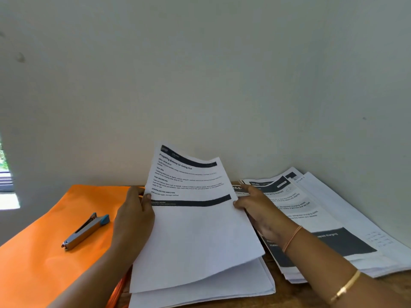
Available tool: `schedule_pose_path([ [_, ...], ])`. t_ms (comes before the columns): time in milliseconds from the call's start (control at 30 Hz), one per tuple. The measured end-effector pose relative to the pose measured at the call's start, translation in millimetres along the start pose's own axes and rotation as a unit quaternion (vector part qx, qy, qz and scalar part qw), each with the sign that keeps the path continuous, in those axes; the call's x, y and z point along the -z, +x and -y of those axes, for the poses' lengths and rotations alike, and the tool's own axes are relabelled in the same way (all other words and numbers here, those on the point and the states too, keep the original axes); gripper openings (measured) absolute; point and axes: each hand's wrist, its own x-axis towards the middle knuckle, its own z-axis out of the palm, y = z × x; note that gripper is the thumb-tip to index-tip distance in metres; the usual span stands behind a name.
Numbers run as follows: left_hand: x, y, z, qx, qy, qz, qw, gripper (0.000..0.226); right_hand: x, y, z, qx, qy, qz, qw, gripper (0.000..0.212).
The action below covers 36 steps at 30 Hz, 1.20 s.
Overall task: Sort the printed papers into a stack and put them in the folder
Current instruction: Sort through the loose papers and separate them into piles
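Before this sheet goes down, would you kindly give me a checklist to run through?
1. Sheet held at both side edges, by left hand and right hand: ok.
2. Middle stack lies under the sheet, ready to receive it: ok.
3. Orange folder free to open: stapler lies on it, not ok.
4. Right pile all sorted: papers remain, fanned out, not ok.
5. Page order correct: cannot tell.

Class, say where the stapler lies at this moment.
In the head view the stapler lies on the orange folder, on the left side, just left of the left hand that holds the printed sheet.
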Motion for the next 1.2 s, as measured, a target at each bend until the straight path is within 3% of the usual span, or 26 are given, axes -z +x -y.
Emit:
schedule_pose_path([
  [233,-4.3,-0.4,0.1,-0.01,-0.024,0.044,0.999,0.007,21.3,10.7,8.1,-0.057,0.04,-0.014,0.997,0.03],
  [333,-5.6,-2.4,2.7,-0.008,-0.045,0.092,0.995,0.014,42.9,14.0,15.0,-0.043,-0.012,-0.051,0.998,0.03],
  [400,-6.5,-1.7,5.6,-0.019,-0.002,0.109,0.994,0.017,62.4,19.0,18.0,-0.037,-0.082,-0.091,0.992,0.029],
  [533,-7.3,0.9,13.3,-0.053,0.138,0.139,0.979,0.003,103.3,28.5,17.0,-0.067,-0.194,-0.177,0.963,0.018],
  [667,-8.8,1.4,15.2,-0.045,0.187,0.183,0.964,0.025,138.5,36.4,1.6,-0.088,-0.265,-0.252,0.927,0.02],
  [733,-10.2,1.5,14.5,-0.045,0.212,0.195,0.957,0.03,149.9,39.2,-7.2,-0.097,-0.314,-0.262,0.907,0.016],
  [833,-12.1,2.0,15.1,-0.045,0.238,0.2,0.949,0.034,163.0,45.1,-21.7,-0.117,-0.36,-0.254,0.89,0.028],
  [1067,-10.7,4.6,17.7,-0.047,0.237,0.17,0.955,0.03,172.0,48.8,-37.1,-0.137,-0.422,-0.243,0.863,0.027],
  [1167,-11.0,7.7,21.0,-0.042,0.233,0.155,0.959,0.03,163.6,41.3,-34.8,-0.132,-0.457,-0.261,0.84,0.009],
  [1200,-11.0,8.3,21.3,-0.038,0.235,0.151,0.959,0.031,157.7,36.1,-31.4,-0.139,-0.478,-0.265,0.826,0.016],
])
